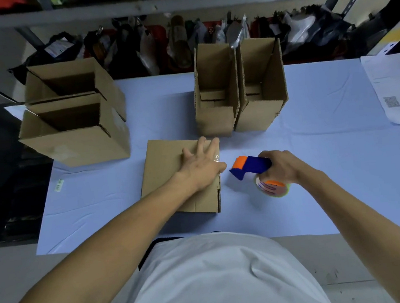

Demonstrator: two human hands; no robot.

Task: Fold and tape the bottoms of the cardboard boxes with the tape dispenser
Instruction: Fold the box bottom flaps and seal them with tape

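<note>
Centrally in the frame, a cardboard box (172,176) lies on the pale blue table cover (316,144) with its closed bottom facing up. The left hand (202,163) rests flat on that face near its right edge, fingers straight and spread apart, fingertips reaching toward the upper right corner of the box and the thumb at the right edge. A short strip of clear, crinkled tape (216,159) shows just beside the fingers, at that same right edge.

Just right of the box, apart from it, the right hand (282,167) grips the tape dispenser (250,167), fingers curled round its handle. The dispenser's long axis runs roughly left to right across the frame; its blue and orange head points left, toward the box's right edge and the left thumb, with a small gap between. The tape roll (272,188), orange-cored with a pale rim, sits below the hand.

The box is plain brown, roughly rectangular, its longer side running up and down the frame.

At upper left stand two open boxes (73,130), one behind the other. At upper centre stand two taller narrow open boxes (239,93), side by side and touching. Printed papers (397,88) lie at the right edge.
</note>
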